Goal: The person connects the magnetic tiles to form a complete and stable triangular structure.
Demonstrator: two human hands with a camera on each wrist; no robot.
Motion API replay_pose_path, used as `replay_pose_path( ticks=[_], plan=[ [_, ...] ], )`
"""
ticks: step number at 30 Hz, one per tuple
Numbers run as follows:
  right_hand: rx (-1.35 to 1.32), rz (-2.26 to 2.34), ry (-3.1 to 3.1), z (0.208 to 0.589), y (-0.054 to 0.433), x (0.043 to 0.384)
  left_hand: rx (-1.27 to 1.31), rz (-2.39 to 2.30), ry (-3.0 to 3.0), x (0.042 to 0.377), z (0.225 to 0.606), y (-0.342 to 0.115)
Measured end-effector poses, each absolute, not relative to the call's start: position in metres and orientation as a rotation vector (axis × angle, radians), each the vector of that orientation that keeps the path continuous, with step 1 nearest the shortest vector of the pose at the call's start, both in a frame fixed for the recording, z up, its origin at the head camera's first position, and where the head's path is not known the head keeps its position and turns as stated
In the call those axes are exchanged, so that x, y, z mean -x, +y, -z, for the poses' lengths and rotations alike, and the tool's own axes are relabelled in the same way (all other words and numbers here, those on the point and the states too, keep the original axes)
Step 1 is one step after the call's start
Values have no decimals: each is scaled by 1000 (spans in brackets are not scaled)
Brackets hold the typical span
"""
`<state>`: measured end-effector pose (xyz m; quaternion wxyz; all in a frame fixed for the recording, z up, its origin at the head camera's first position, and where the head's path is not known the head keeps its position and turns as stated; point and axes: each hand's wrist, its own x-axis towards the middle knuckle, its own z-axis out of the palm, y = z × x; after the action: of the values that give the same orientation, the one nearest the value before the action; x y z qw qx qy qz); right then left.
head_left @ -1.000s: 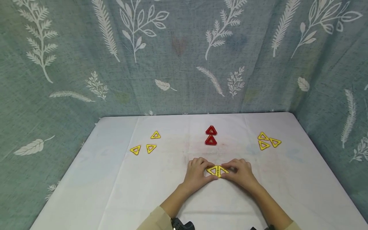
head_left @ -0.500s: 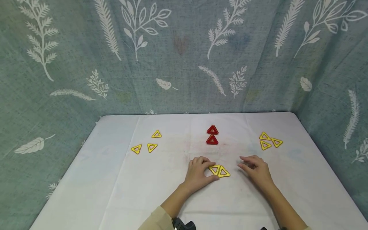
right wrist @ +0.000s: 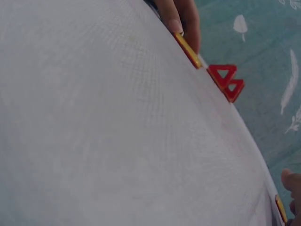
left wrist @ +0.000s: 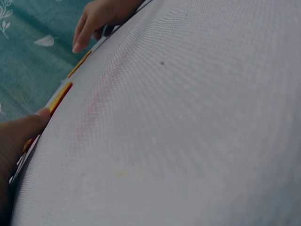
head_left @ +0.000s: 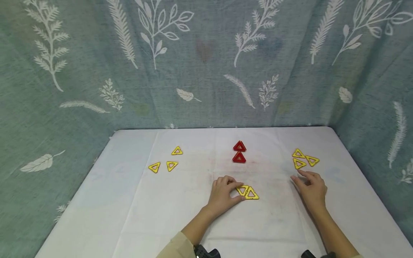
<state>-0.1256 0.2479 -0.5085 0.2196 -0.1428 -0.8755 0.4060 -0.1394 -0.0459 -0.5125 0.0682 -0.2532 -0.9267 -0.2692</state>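
Note:
Two hollow yellow triangle tiles [head_left: 252,198] lie edge to edge near the middle of the table. My left hand [head_left: 221,196] pinches the left one between thumb and index finger; in the left wrist view its thumb [left wrist: 37,122] presses on the tile's edge. To the right, my right hand [head_left: 313,190] holds nothing, thumb and index finger apart. Its fingertips are just in front of the lowest tile [head_left: 295,164] of a group of three yellow triangles. A yellow tile [right wrist: 280,208] shows beside this hand in the right wrist view.
Two red triangle pieces [head_left: 239,161] stand one behind the other at the back middle; the right wrist view shows them rising above the tabletop. Three separate yellow triangles [head_left: 176,154] lie at the back left. A patterned curtain [head_left: 206,100] hangs behind the white-covered table [head_left: 161,215].
My right hand has let go of the joined yellow tiles and moved right to the group of three. The left hand stays on the pair, which has turned slightly.

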Motion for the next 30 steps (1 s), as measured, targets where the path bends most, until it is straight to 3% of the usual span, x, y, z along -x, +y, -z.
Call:
replay_pose_path(
  ticks=[16,30],
  plan=[
    [470,-1003,-2534,508,272,159,744,844,-2803,140,513,-45],
    [542,-938,-2609,511,273,164,744,853,-2804,138,510,-46]
  ],
)
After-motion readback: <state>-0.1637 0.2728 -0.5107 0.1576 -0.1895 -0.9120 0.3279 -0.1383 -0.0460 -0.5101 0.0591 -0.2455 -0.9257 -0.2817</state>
